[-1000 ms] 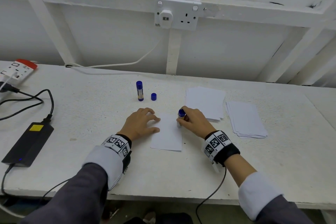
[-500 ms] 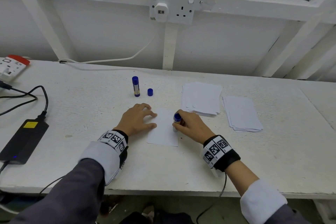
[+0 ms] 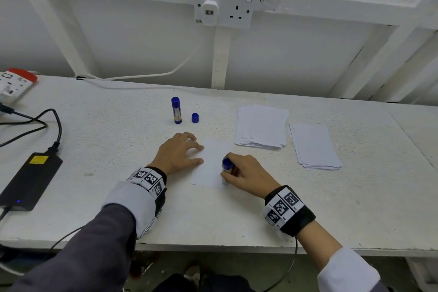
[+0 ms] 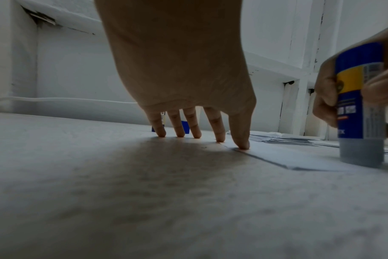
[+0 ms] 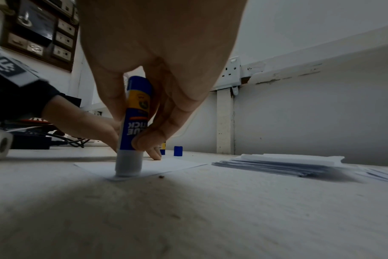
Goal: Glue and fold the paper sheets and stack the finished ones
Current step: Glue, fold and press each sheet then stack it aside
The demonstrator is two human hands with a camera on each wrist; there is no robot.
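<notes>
A small white paper sheet lies flat on the white table in front of me. My left hand rests on the sheet's left edge, fingers spread and straight, thumb and forefinger tips on the paper. My right hand grips a blue and yellow glue stick held upside down, its tip pressed on the sheet's near right corner. In the right wrist view, thumb and fingers pinch the glue stick upright on the sheet.
A second capped glue stick and a loose blue cap stand beyond the sheet. Two piles of white sheets, one and another, lie to the right. A black power brick with cables sits far left.
My right hand has drawn the glue stick down the sheet's right side toward me, from the far corner to the near corner. The left hand stays put on the left edge.
</notes>
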